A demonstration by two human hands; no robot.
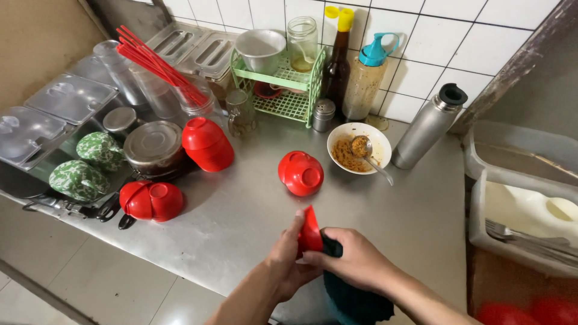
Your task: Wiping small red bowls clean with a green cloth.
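My left hand (288, 260) has a tight grip on a red bowl (310, 232). The bowl is smooth plastic and tipped on its edge, just above the shiny metal tabletop (241, 222). My right hand (355, 260) is closed on a soft dark cloth (352, 298) and presses it against the bowl. More round red bowls (300, 173) sit upside down a little further back. A white bowl (359, 147) near the wall holds crumbly brown stuff and a metal spoon (368, 155).
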